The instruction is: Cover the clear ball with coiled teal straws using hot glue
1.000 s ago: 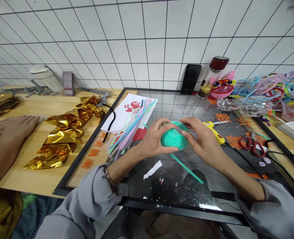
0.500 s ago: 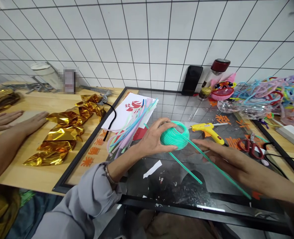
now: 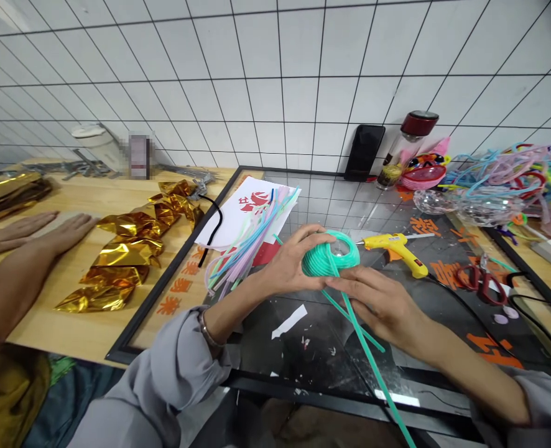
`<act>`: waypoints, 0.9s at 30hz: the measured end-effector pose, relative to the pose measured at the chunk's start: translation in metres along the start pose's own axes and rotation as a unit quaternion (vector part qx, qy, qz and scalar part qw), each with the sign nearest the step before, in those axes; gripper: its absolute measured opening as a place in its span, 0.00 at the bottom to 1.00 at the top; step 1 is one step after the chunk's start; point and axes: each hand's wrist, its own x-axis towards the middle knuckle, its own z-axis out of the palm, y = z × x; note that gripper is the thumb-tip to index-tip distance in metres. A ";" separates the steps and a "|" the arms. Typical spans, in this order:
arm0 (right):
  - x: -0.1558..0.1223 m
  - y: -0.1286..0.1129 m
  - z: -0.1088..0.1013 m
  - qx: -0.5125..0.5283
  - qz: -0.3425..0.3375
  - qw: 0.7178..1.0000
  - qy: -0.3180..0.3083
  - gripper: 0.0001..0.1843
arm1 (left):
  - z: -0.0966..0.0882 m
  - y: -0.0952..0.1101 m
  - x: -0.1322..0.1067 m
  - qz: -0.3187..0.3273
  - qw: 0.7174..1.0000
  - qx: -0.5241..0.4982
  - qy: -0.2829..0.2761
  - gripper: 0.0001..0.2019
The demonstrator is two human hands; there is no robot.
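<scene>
A coil of green pipe cleaner (image 3: 319,262), wound in rings around an open middle, is in my left hand (image 3: 291,261). That hand's thumb and fingers grip it from the left side. My right hand (image 3: 380,305) is at the coil's near right side, its fingers closed around the loose strand where it leaves the rings. From there the long free end runs down past the table's front edge. A second, shorter green end sticks out beneath the coil toward the lower right. What my right thumb touches is partly hidden.
A yellow glue gun (image 3: 399,249) lies just right of the coil, with red-handled scissors (image 3: 481,283) farther right. Pastel pipe cleaners (image 3: 242,239) lie on white paper (image 3: 229,208). At left, another person's hands (image 3: 65,233) rest beside gold foil (image 3: 121,261).
My right hand has come in from the right to the coil and closed on the strand. The long free end has swung from lower right to more nearly straight toward me.
</scene>
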 end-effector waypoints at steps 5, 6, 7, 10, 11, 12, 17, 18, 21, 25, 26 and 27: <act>0.007 0.005 0.010 -0.169 -0.096 0.975 0.109 0.15 | -0.001 0.003 0.001 0.002 1.000 0.002 -0.006 0.33; 0.008 0.007 0.010 -0.154 -0.097 0.976 0.117 0.15 | -0.001 0.003 0.001 0.005 1.000 0.002 -0.005 0.32; 0.009 0.009 0.010 -0.129 -0.094 0.979 0.126 0.16 | -0.001 0.003 0.001 0.009 1.000 0.001 -0.004 0.32; 0.013 0.015 0.006 -0.056 -0.060 0.986 0.144 0.17 | -0.001 0.003 0.001 0.027 1.000 -0.006 -0.005 0.32; 0.014 0.016 0.004 -0.040 -0.042 0.987 0.149 0.17 | -0.001 0.002 0.001 0.032 0.999 -0.008 -0.006 0.33; 0.015 0.017 0.003 -0.029 -0.025 0.987 0.155 0.16 | -0.001 0.001 0.001 0.033 0.999 -0.010 -0.006 0.33; 0.019 0.018 0.004 -0.002 0.002 0.985 0.173 0.12 | -0.001 0.000 0.001 0.035 0.999 -0.013 -0.010 0.34; 0.019 0.018 0.004 0.003 0.002 0.985 0.173 0.11 | -0.001 0.001 0.001 0.039 0.999 -0.013 -0.010 0.34; 0.019 0.022 0.005 0.013 -0.003 0.985 0.170 0.11 | -0.001 0.002 0.001 0.049 0.999 -0.013 -0.010 0.34; 0.019 0.026 0.005 0.016 -0.019 0.987 0.160 0.11 | -0.002 0.004 0.001 0.031 0.999 -0.007 -0.020 0.34; 0.019 0.026 0.005 0.012 -0.022 0.986 0.162 0.11 | -0.002 0.004 0.000 0.023 0.999 -0.005 -0.021 0.34; 0.020 0.027 0.005 0.007 -0.022 0.986 0.164 0.11 | -0.001 0.004 0.000 0.017 1.000 -0.004 -0.022 0.35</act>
